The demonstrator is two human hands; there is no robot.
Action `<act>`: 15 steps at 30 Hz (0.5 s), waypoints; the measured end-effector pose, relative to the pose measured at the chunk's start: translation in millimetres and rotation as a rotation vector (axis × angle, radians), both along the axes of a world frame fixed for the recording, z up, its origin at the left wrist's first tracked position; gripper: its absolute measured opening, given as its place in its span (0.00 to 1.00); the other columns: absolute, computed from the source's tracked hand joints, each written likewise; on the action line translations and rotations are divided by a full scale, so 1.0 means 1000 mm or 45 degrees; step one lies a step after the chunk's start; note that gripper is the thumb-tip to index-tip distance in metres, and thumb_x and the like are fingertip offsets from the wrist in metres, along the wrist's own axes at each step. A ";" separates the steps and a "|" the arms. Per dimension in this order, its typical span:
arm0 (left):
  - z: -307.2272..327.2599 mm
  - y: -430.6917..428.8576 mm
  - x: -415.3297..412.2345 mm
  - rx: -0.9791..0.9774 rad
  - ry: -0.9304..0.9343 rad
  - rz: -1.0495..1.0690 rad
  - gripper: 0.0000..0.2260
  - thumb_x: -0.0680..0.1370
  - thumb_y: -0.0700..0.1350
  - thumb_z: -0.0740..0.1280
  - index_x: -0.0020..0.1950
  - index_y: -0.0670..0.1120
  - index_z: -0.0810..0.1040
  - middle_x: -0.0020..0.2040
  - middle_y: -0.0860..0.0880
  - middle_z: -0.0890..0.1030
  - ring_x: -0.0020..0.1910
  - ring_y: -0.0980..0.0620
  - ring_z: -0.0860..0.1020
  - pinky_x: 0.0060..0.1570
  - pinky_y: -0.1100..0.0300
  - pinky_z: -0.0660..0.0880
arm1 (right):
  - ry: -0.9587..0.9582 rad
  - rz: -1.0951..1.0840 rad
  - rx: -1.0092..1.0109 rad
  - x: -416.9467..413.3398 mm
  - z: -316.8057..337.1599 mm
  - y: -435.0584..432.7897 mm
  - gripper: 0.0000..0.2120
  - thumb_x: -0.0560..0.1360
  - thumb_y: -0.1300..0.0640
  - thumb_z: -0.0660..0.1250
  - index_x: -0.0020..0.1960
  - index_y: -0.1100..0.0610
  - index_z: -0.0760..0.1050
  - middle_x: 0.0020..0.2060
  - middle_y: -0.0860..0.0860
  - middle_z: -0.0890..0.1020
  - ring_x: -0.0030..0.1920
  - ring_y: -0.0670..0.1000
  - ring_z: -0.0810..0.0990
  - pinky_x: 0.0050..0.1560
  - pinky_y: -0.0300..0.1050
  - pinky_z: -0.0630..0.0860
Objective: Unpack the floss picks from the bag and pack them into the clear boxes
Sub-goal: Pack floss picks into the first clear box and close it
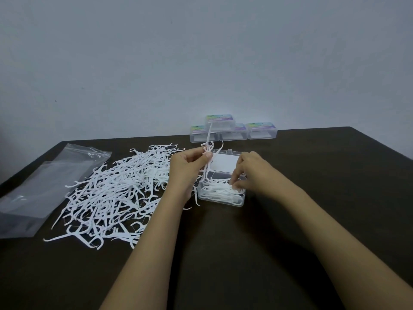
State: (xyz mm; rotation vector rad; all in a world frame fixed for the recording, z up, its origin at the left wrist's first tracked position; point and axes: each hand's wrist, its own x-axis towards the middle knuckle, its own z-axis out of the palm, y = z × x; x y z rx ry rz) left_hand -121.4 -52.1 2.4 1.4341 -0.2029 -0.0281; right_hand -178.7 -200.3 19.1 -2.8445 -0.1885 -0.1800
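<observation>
Left hand [190, 163] is held just left of the open clear box [220, 201], raised over its left edge. A small bunch of floss picks [208, 137] is pinched between its thumb and fingertips; stems stand roughly upright, heads hang down toward the box.

Right hand [248, 168] is reached into the box from the right, fingers bent down, tips set on the picks inside [218, 190]. Whether one is pinched or only pressed cannot be told.

The box is seen at table centre and partly filled with picks lying roughly flat. Its lid [224, 163] is tipped back on the far side, with a white insert showing.

The loose pile of floss picks [116, 189] is spread on the table left of the box, tangled, its right edge hidden behind the left forearm. A few strays are seen touching the box's near-left corner.

The clear bag [44, 186] is laid flat at far left, just beside the pile. It looks emptied.

Four closed boxes [262, 130] are lined up at the far table edge against the wall: three in a row, one stacked [220, 120] on top between the left two. Coloured labels are seen on the lids; the print is too small to read.

The table [312, 157] is dark brown.
</observation>
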 end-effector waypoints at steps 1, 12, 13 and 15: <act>0.000 -0.001 -0.001 -0.002 0.009 -0.009 0.08 0.73 0.35 0.69 0.51 0.38 0.81 0.35 0.52 0.83 0.34 0.57 0.80 0.37 0.65 0.77 | -0.012 -0.012 -0.004 0.000 0.000 -0.001 0.07 0.73 0.58 0.69 0.50 0.53 0.82 0.41 0.43 0.67 0.56 0.47 0.65 0.49 0.36 0.61; 0.000 -0.007 -0.008 0.035 0.018 -0.082 0.10 0.73 0.36 0.69 0.54 0.37 0.80 0.44 0.43 0.83 0.41 0.48 0.82 0.47 0.54 0.79 | -0.276 -0.213 0.835 -0.003 0.009 -0.001 0.12 0.77 0.52 0.62 0.50 0.58 0.80 0.36 0.49 0.80 0.33 0.44 0.74 0.34 0.32 0.69; 0.000 -0.007 -0.008 0.099 -0.026 -0.083 0.10 0.73 0.36 0.70 0.53 0.38 0.81 0.44 0.44 0.83 0.42 0.48 0.81 0.47 0.56 0.79 | -0.255 -0.199 0.986 -0.005 0.010 0.000 0.10 0.77 0.52 0.63 0.51 0.56 0.79 0.36 0.48 0.80 0.32 0.42 0.74 0.33 0.31 0.71; 0.001 -0.009 -0.010 0.222 -0.120 -0.072 0.10 0.72 0.37 0.70 0.53 0.39 0.82 0.43 0.46 0.83 0.40 0.53 0.81 0.43 0.63 0.77 | -0.231 -0.176 1.166 -0.007 0.010 0.003 0.06 0.75 0.55 0.66 0.49 0.55 0.79 0.35 0.49 0.81 0.31 0.40 0.76 0.31 0.29 0.72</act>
